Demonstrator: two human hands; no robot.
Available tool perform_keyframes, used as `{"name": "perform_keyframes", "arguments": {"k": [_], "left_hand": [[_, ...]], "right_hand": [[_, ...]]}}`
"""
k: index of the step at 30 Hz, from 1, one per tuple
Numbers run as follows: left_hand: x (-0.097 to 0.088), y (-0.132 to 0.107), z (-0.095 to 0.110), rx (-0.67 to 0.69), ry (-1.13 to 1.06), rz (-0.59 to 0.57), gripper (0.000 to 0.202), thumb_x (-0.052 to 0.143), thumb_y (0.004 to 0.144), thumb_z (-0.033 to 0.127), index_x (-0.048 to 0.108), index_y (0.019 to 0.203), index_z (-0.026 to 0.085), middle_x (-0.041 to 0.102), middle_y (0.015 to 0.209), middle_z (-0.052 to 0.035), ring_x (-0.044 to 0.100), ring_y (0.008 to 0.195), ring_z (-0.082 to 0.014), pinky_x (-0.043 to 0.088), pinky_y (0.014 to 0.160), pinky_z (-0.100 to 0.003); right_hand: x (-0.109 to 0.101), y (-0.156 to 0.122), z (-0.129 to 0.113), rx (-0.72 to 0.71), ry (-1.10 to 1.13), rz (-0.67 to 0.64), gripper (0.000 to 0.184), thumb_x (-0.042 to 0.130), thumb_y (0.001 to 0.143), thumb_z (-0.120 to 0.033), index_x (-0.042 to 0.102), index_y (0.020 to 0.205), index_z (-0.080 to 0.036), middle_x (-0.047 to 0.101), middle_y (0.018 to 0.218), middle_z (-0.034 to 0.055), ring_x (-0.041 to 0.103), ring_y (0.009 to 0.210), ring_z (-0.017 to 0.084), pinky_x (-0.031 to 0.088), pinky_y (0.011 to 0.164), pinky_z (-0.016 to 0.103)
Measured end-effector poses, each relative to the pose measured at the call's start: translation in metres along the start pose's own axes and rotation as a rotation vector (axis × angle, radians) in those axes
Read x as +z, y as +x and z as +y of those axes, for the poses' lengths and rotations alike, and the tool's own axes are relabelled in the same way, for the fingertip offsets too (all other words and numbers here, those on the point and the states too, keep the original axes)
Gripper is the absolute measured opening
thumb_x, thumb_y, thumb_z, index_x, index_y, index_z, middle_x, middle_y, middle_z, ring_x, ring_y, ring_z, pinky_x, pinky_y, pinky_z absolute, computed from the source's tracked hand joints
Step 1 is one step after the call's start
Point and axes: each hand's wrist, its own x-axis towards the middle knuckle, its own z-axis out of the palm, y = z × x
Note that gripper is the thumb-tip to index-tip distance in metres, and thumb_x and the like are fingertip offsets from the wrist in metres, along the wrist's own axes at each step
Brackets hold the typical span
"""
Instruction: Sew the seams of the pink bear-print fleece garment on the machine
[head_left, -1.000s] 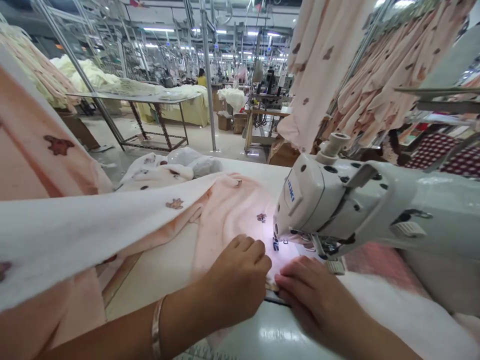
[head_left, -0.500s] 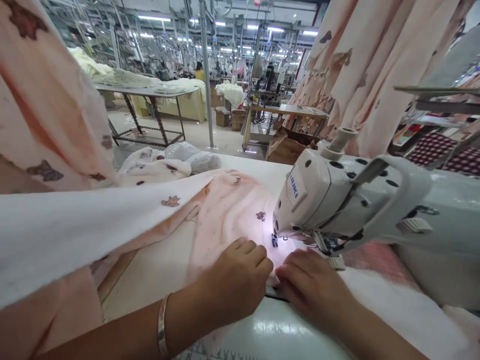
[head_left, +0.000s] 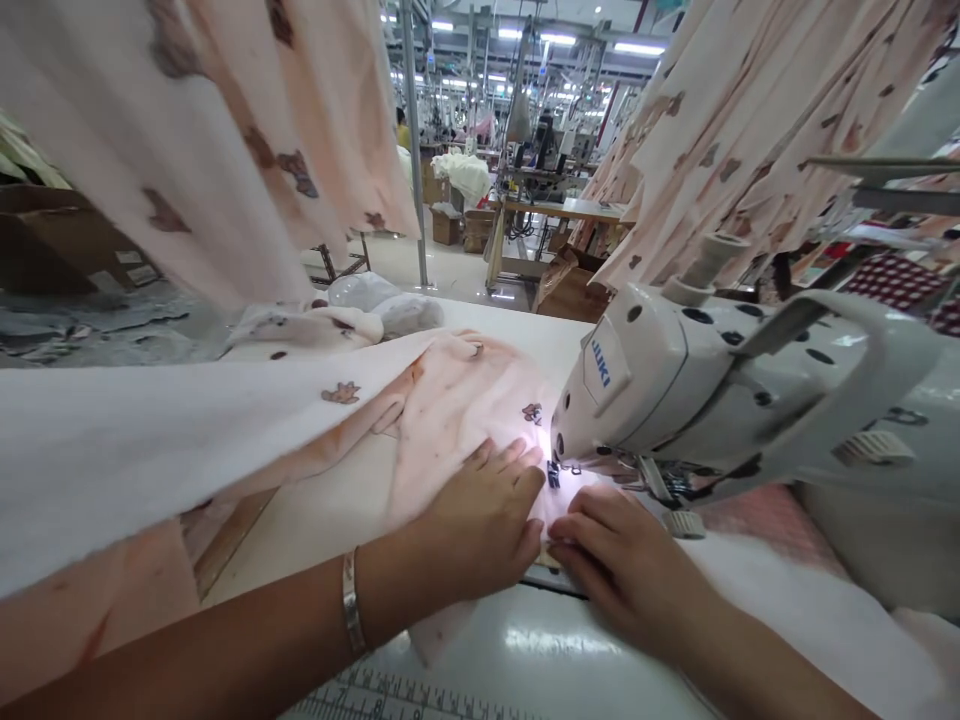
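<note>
A pale pink fabric [head_left: 457, 400] printed with small brown bears lies on the white sewing table [head_left: 330, 520], running under the head of a white sewing machine [head_left: 675, 390]. My left hand [head_left: 480, 520] lies flat on the fabric, fingers stretched toward the lit needle area [head_left: 551, 470]. My right hand [head_left: 615, 560] rests beside it with fingers curled, pinching the fabric edge just in front of the presser foot. The two hands touch at the thumbs. A metal bangle [head_left: 350, 615] sits on my left wrist.
More of the same bear-print cloth hangs at upper left [head_left: 225, 130] and upper right [head_left: 720, 120]. A folded fabric pile [head_left: 337, 320] sits at the table's far edge. A ruler strip [head_left: 390, 695] runs along the near edge. Work tables and boxes [head_left: 540, 215] stand behind.
The view tipped and hanging cloth swung into the upper left. My left hand uncurled from a loose fist and slid forward toward the needle; my right hand edged forward with it.
</note>
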Motion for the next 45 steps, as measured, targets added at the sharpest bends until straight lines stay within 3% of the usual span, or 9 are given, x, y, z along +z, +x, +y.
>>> {"name": "perform_keyframes", "arguments": {"k": [6,9,12,15,21,28,32,36,45], "left_hand": [[-0.01,0.003,0.002,-0.004,0.006,0.022,0.03,0.046,0.081,0.028,0.048,0.107,0.012,0.044,0.131,-0.0139,0.036,0.125,-0.0256,0.024,0.107,-0.043],[-0.01,0.0,0.001,0.0,0.015,0.041,0.029,0.047,0.081,0.029,0.048,0.106,0.013,0.044,0.132,-0.0121,0.036,0.125,-0.0245,0.022,0.107,-0.043],[-0.007,-0.001,-0.001,0.007,0.0,0.056,0.029,0.045,0.083,0.029,0.048,0.107,0.014,0.045,0.131,-0.0121,0.036,0.125,-0.0245,0.021,0.108,-0.044],[-0.005,0.004,-0.006,0.006,-0.045,0.053,0.03,0.044,0.084,0.029,0.047,0.11,0.014,0.045,0.132,-0.0129,0.035,0.126,-0.024,0.02,0.108,-0.043],[-0.005,0.016,-0.012,0.02,-0.106,0.002,0.034,0.051,0.079,0.026,0.045,0.11,0.014,0.049,0.126,-0.0128,0.041,0.122,-0.0246,0.026,0.106,-0.043],[-0.003,0.008,-0.007,0.047,-0.109,0.038,0.028,0.051,0.08,0.024,0.047,0.106,0.015,0.045,0.129,-0.0125,0.037,0.123,-0.0254,0.026,0.105,-0.047],[-0.004,0.01,-0.009,0.134,-0.039,0.093,0.012,0.047,0.085,0.022,0.057,0.085,0.015,0.057,0.103,-0.0081,0.05,0.097,-0.0211,0.038,0.092,-0.041],[-0.002,0.013,-0.013,0.256,-0.056,0.088,0.021,0.045,0.088,0.018,0.061,0.075,0.015,0.058,0.085,-0.0046,0.05,0.078,-0.0151,0.043,0.075,-0.03],[0.0,0.014,-0.016,0.255,-0.135,0.103,0.024,0.046,0.089,0.02,0.063,0.073,0.016,0.06,0.085,-0.0032,0.052,0.078,-0.0138,0.043,0.072,-0.027]], "right_hand": [[0.009,0.0,0.006,-0.094,-0.08,0.165,0.018,0.038,0.092,-0.025,0.056,0.094,-0.022,0.06,0.095,0.0092,0.062,0.069,0.015,0.053,0.068,0.03],[0.01,0.001,0.009,-0.197,-0.134,0.279,0.02,0.037,0.093,-0.028,0.056,0.093,-0.022,0.062,0.091,0.0094,0.063,0.064,0.013,0.052,0.052,0.021],[0.008,-0.001,0.009,-0.148,-0.102,0.169,0.017,0.038,0.093,-0.026,0.055,0.095,-0.022,0.061,0.095,0.0097,0.064,0.069,0.014,0.049,0.045,0.02],[0.006,-0.001,0.01,-0.027,-0.056,-0.012,0.018,0.036,0.093,-0.024,0.054,0.095,-0.023,0.059,0.097,0.009,0.062,0.077,0.017,0.051,0.065,0.031],[0.001,0.004,0.009,0.115,0.048,-0.097,0.023,0.03,0.094,-0.024,0.053,0.09,-0.022,0.058,0.084,0.0053,0.056,0.082,0.021,0.043,0.072,0.039],[-0.001,-0.003,0.002,0.093,0.064,-0.05,0.02,0.034,0.093,-0.022,0.054,0.092,-0.024,0.054,0.085,0.0036,0.053,0.078,0.019,0.041,0.07,0.036],[-0.001,-0.003,0.003,0.069,0.092,-0.009,0.017,0.038,0.092,-0.02,0.054,0.096,-0.025,0.055,0.09,0.003,0.055,0.078,0.016,0.041,0.068,0.031],[-0.001,-0.002,0.006,0.044,0.103,0.019,0.018,0.04,0.09,-0.02,0.056,0.099,-0.024,0.058,0.091,0.0034,0.056,0.078,0.015,0.042,0.069,0.029],[-0.003,-0.001,0.004,0.141,0.253,0.09,0.018,0.046,0.087,-0.025,0.064,0.09,-0.024,0.061,0.082,0.0031,0.057,0.076,0.017,0.045,0.07,0.033]]}}
